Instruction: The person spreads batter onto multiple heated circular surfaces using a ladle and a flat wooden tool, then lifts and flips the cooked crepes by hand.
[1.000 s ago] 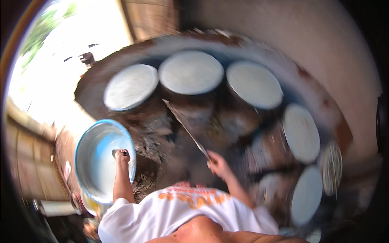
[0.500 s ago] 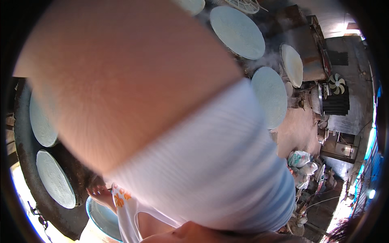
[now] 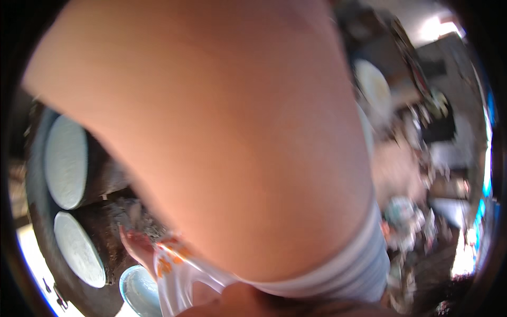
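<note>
A worker's bare, raised right arm [image 3: 227,137] fills the view, its hand out of sight. At left, the blurred left hand [image 3: 138,246] reaches out near a blue-rimmed basin [image 3: 139,289]; whether its fingers are apart or closed cannot be told. Two pale round discs [image 3: 79,251] stand farther left, and plastic bags [image 3: 404,222] lie at right.

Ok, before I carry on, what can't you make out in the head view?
All in the head view:
- Right hand: not in view; the bare arm close to the lens blocks the middle.
- Left hand: small and blurred, so whether its fingers hold anything is unclear.
- Basin: partly hidden by the white shirt and cut off by the lower edge.
- Pile at right: too blurred to identify.
</note>
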### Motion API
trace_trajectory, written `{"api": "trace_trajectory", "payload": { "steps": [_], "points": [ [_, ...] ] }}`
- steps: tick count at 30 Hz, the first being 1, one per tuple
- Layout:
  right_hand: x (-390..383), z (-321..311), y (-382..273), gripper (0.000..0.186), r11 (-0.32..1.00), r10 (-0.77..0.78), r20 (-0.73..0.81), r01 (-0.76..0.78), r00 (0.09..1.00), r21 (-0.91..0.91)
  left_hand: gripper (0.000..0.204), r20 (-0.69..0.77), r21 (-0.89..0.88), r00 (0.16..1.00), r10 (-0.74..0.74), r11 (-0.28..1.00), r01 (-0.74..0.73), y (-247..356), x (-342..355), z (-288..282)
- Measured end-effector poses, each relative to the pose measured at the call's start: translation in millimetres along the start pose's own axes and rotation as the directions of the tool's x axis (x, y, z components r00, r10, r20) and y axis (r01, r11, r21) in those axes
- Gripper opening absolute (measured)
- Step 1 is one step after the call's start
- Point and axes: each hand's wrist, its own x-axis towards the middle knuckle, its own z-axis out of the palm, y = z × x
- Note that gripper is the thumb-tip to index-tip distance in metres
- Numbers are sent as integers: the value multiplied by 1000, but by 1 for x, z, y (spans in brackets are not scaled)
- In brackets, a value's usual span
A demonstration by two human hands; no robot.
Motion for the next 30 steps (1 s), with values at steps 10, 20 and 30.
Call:
{"api": "trace_trajectory", "payload": {
  "steps": [10,20,30],
  "points": [
    [-62,-51,47,30,881,28,50,-49,998,471,42,45,193,984,172,965,-178,52,-27,17],
    [-200,137,149,34,180,699,287,-550,655,815,35,936,342,339,97,-481,-807,190,89,197],
    [-263,157,145,37,-7,714,373,-526,593,850,27,949,243,316,-13,-610,-754,238,18,287]
  ]
}}
